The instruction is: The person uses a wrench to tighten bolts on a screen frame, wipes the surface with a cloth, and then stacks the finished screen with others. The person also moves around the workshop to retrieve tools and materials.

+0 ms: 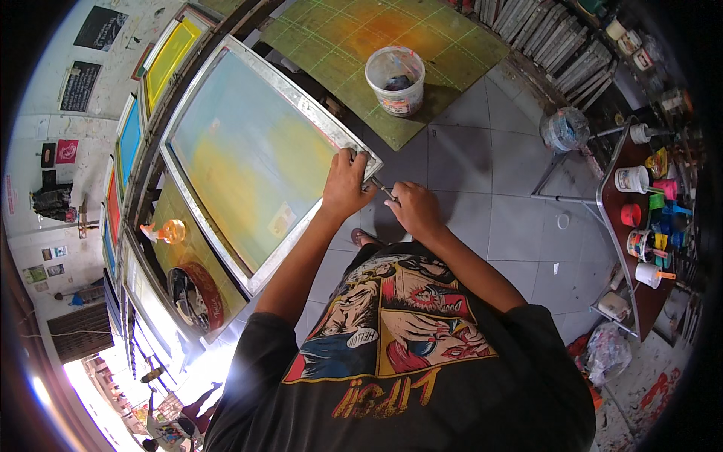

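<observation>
**At the corner of the framed screen (252, 158), a hold with little to spare**

Just ahead of the person's body and to the left, the big screen shows a pale metal rim around mesh clouded with yellow and blue-grey. The left hand (349, 182) is closed over the rim by its right-hand corner, fingers bent across the top; where the thumb sits is not clear. The right hand (414, 211) pinches a small metal piece (382, 187) that juts out beside that same corner. I cannot tell whether the piece is fixed to the frame or only meets it.

With both hands at one corner, the opposite end depends on a support that is hidden here. If that support is loose, a hard twist could swing the frame, and a slide leftward could knock the spray bottle (174, 231) or the round container (210, 294), both near its left edge. The right hand's small grip looks like the other weak spot: stiff or slick metal could turn out of the fingers, scrape the knuckles on the rim, or drop toward the tiled floor (459, 162) and the sandalled foot (363, 237) below. Beyond the frame, an open white bucket (403, 98) stands near the edge of a green board (316, 38); a jolt to that board could tip it.
</observation>
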Demonstrator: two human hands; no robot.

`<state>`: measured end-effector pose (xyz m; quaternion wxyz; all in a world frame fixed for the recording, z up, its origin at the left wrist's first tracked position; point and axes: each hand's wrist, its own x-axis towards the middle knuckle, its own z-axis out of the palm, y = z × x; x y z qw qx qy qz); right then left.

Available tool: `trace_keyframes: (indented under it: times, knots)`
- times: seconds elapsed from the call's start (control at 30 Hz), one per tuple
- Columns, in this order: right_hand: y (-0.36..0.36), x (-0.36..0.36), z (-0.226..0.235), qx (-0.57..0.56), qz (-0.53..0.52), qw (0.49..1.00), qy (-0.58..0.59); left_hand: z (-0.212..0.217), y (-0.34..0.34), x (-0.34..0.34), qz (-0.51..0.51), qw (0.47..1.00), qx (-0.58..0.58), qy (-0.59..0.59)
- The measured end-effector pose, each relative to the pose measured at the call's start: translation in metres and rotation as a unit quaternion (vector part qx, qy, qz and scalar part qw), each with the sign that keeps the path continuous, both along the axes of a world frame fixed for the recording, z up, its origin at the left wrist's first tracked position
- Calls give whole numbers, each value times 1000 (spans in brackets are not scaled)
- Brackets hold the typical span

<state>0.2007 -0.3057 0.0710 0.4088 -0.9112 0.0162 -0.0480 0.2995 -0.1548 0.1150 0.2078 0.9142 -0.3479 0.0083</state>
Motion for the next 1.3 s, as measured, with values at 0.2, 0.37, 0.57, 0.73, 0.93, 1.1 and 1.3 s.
trace_keyframes:
  times: [0.2,0.37,0.57,0.73,0.93,1.1,1.3]
  knots:
    - [-6,3,-6,280,10,949,142,0,0,0,-3,1000,-1,-3]
    - [-10,1,-21,566,-28,752,335,0,-1,-1,7,1000,7,0]
    - [-7,1,-23,473,-17,849,235,0,-1,-1,2,1000,9,-5]
    - [-2,-1,-12,66,-20,998,-6,0,0,0,-1,1000,9,-6]
    - [-3,-1,-13,595,-44,755,273,-1,0,-1,3,1000,11,-5]
    - [-1,0,-22,604,-59,740,291,0,0,-1,5,1000,0,1]
    - [5,0,-17,292,-63,949,99,-1,0,-2,2,1000,-3,-4]
